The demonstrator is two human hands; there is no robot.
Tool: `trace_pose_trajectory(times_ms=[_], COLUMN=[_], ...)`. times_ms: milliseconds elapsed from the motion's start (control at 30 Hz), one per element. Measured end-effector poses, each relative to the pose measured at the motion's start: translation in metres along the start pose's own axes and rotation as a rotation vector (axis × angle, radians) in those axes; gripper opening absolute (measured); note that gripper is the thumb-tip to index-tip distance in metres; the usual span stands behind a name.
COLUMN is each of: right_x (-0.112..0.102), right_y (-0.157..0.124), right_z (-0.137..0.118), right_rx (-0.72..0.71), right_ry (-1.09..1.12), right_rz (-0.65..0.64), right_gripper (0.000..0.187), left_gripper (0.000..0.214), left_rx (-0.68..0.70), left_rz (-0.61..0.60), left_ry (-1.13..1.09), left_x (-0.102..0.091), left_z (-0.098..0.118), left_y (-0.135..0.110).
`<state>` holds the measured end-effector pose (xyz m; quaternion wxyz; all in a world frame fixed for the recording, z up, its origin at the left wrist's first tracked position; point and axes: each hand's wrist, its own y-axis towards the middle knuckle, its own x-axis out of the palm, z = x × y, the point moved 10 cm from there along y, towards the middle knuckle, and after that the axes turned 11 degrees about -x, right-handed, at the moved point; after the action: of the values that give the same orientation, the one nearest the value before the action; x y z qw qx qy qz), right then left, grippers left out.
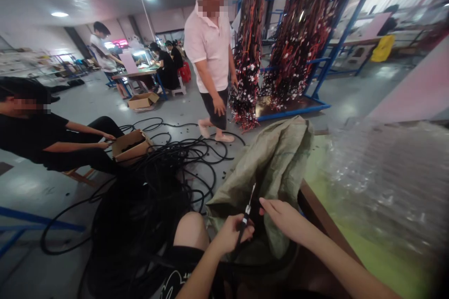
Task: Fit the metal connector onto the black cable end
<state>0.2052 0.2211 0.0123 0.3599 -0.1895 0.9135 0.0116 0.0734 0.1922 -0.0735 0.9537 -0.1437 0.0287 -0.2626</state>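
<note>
Narrowly apart: cable end point(247, 211) and right hand point(280, 216)

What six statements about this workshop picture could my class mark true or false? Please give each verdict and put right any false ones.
1. The left hand holds a black cable. True.
2. The cable's tip points down. False: the tip points up.
3. The person seated at left has both arms stretched towards a box. True.
4. The right hand rests on the floor. False: the right hand is raised near the tip.
5. A sack is beside the hands. True.
6. The rack is yellow. False: the rack is blue.
</note>
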Motion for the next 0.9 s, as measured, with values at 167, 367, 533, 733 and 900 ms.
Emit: trace_pose_trajectory(times_ms=[167, 367, 533, 733, 900], right_x=[-0.002, -0.003, -0.015, -0.020, -0.026], right_y=[0.002, 0.003, 0.004, 0.003, 0.000], right_z=[0.008, -0.006, -0.018, -0.020, -0.033], right_rx=[0.025, -0.051, -0.102, -0.088, -0.159], right_ry=[-0.025, 0.000, -0.010, 0.009, -0.016], right_rz=[0.000, 0.029, 0.105, 0.102, 0.143], right_gripper=[0.060, 0.057, 0.053, 0.054, 0.047], left_gripper=[0.057, 0.064, 0.066, 0.071, 0.073], left_rx=[-0.088, 0.035, 0.020, -0.017, 0.023], left_rz=[0.035, 0.005, -0.022, -0.066, -0.110], left_ry=[-0.034, -0.004, 0.029, 0.018, 0.018], left_x=[-0.003, -0.002, 0.001, 0.004, 0.005], left_z=[-0.012, 0.003, 0.011, 0.009, 0.007], left_y=[0.002, -0.002, -0.004, -0.004, -0.005])
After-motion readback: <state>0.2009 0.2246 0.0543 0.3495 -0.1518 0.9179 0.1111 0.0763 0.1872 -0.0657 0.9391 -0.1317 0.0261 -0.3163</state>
